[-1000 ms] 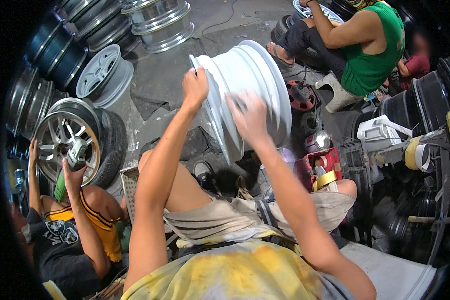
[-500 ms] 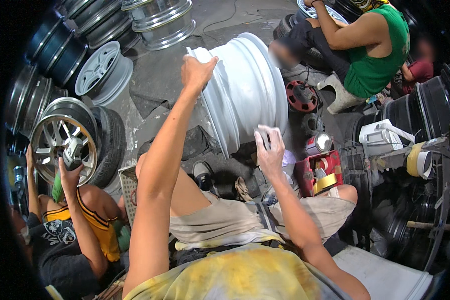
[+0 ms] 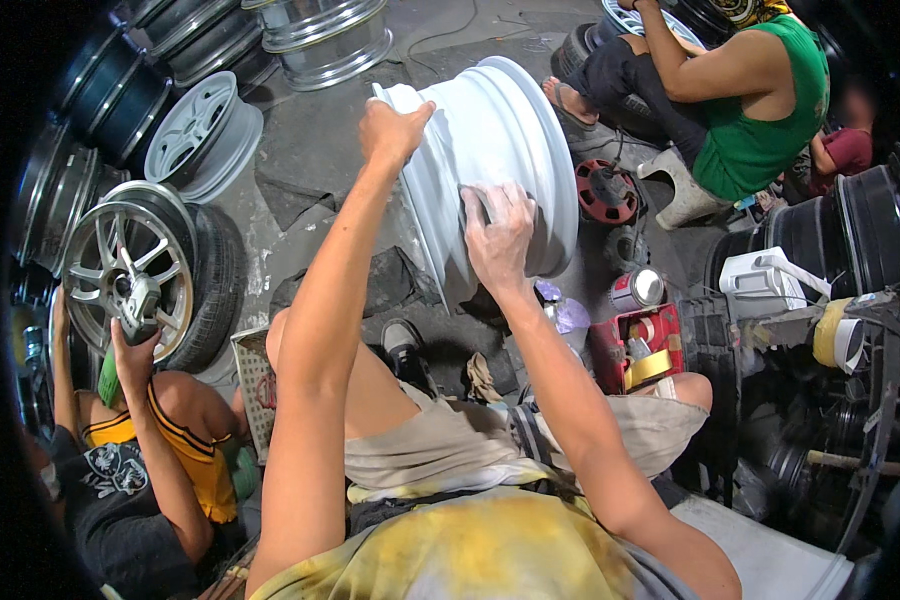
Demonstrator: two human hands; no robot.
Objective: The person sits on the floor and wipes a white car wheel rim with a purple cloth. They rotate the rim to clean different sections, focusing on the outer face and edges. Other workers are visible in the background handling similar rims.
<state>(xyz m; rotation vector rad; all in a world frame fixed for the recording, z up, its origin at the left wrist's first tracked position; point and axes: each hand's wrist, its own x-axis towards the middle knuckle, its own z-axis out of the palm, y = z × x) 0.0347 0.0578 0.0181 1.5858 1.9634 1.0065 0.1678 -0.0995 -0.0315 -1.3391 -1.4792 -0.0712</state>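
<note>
A white-coated wheel rim [image 3: 460, 140] stands before me, its barrel tilted toward me. My left hand [image 3: 394, 132] is closed round the rim's left edge, thumb on the barrel side. My right hand [image 3: 502, 235] presses on the lower barrel with bent fingers, whitened by powder. Something small and greyish shows between its thumb and fingers, mostly hidden, so its kind is unclear. The barrel's lower part lies in shadow behind my right hand.
To my right stand a red box [image 3: 650, 335] holding a yellow tape roll, and a paint can [image 3: 637, 290]. A co-worker in a green top [image 3: 760, 100] sits at the far right. At left, another person's hand [image 3: 135, 345] works a power tool against a silver wheel [image 3: 105, 265].
My right hand has moved up and left, from the barrel's lower right edge onto its middle. The left hand keeps its hold, and the rim has barely shifted.
</note>
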